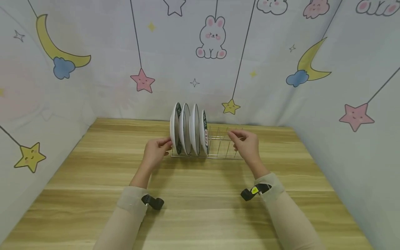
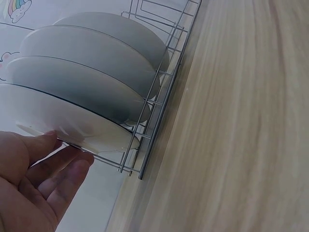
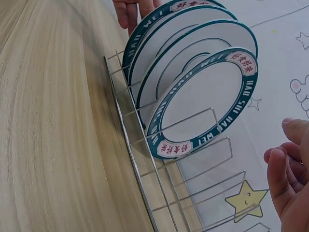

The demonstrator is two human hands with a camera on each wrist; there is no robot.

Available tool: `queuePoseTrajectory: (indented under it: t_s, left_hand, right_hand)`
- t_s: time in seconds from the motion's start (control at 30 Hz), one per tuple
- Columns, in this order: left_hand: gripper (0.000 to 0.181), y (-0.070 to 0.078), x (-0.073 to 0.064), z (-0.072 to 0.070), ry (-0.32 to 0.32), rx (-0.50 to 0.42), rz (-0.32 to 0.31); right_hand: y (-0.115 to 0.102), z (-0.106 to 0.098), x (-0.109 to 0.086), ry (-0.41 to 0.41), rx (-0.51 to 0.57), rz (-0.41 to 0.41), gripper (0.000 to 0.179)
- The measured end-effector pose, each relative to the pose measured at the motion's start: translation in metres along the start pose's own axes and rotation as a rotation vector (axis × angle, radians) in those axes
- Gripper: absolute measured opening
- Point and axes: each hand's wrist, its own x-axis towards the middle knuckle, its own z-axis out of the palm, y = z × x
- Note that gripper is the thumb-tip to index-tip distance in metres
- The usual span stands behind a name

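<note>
Several white plates with green-patterned rims stand on edge in the left part of a metal wire dish rack [image 1: 223, 158]. My left hand [image 1: 155, 151] is at the rack's left end, beside the leftmost plate [image 1: 173, 130]. In the left wrist view, the thumb and fingers of that hand pinch the rack's end wire just below the plate's underside. My right hand [image 1: 248, 144] hovers by the rack's right end, its fingers loosely bent with nothing between them. The rightmost plate [image 3: 203, 99] turns its face, with lettering round the rim, toward the right wrist camera.
The rack stands toward the back of a wood-grain table [image 1: 200, 208]. Bare wire dividers [image 3: 207, 188] run along its right part. Behind and at both sides hangs a white cloth [image 1: 109, 52] printed with stars, moons and a rabbit. Each sleeve cuff carries a small black camera [image 1: 256, 191].
</note>
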Motion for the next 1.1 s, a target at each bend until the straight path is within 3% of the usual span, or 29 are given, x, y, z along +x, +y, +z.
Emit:
queuePoseTrajectory:
  t_s: [0.33,0.9,1.0,1.1]
  left_hand:
    - [0.029,-0.001,0.002,-0.001,-0.006,0.001,-0.016]
    - [0.029,-0.003,0.003,0.0,-0.01,-0.007,-0.018]
    - [0.029,0.008,-0.003,-0.002,-0.027,-0.014,-0.02]
    - [0.029,0.009,-0.004,-0.002,-0.03,-0.014,-0.02]
  right_hand:
    - [0.005,-0.014,0.001,0.064,-0.055,0.009,0.029]
    - [0.022,-0.039,-0.004,0.151,-0.036,0.035,0.026]
    - [0.026,-0.039,-0.006,0.172,-0.062,0.031,0.026]
    - [0.027,-0.039,-0.009,0.184,-0.086,0.044,0.027]
